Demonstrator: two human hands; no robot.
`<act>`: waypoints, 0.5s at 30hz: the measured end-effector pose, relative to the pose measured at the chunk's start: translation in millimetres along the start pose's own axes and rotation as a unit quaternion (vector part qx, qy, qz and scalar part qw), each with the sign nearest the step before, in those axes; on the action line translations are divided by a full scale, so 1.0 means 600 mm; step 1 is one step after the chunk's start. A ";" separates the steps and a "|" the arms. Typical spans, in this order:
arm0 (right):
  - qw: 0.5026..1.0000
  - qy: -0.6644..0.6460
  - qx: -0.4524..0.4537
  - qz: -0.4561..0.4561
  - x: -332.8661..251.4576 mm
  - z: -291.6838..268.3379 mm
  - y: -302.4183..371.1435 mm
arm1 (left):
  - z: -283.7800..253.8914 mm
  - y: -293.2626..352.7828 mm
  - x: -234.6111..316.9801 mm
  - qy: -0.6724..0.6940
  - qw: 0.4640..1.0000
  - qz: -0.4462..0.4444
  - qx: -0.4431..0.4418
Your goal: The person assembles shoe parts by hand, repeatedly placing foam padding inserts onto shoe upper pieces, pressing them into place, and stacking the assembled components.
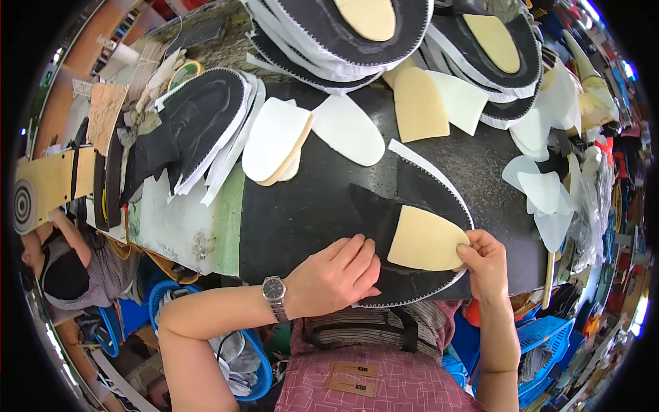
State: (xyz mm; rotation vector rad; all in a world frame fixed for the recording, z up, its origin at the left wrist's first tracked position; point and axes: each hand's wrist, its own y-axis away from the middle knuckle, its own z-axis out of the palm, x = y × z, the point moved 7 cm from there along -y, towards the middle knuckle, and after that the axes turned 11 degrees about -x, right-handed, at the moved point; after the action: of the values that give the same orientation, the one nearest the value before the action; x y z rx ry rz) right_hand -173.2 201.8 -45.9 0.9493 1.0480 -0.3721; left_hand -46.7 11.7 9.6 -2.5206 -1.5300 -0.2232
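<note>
In front of me a black fabric shoe upper [429, 185] with a white toothed edge lies on the black work surface. On it rests a cream stiffener piece [427, 239], rounded at its right end and straight at its left. My right hand [486, 264] pinches that rounded end between thumb and fingers, beside the upper's white edge. My left hand [336, 275], below a wristwatch, rests on the upper left of the cream piece. Its fingers lie extended side by side, with nothing seen in them; its palm side is hidden.
Stacked black uppers [329, 41] stand at the back, and more uppers [206, 117] lie left. White rounded pieces [349, 130] and cream pieces [420, 103] lie between. Translucent pieces [542, 192] are at the right. Blue baskets [549, 343] stand below; another person [82, 268] sits far left.
</note>
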 end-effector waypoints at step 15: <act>0.991 0.120 0.049 0.026 -0.016 0.023 -0.004 | 0.017 -0.035 0.005 0.021 0.994 -0.015 -0.102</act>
State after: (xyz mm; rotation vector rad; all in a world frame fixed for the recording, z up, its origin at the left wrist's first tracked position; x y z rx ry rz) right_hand -171.4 187.7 -36.5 1.1283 1.2284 -0.2723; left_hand -63.7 26.1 2.0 -2.6279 -1.6037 -0.4579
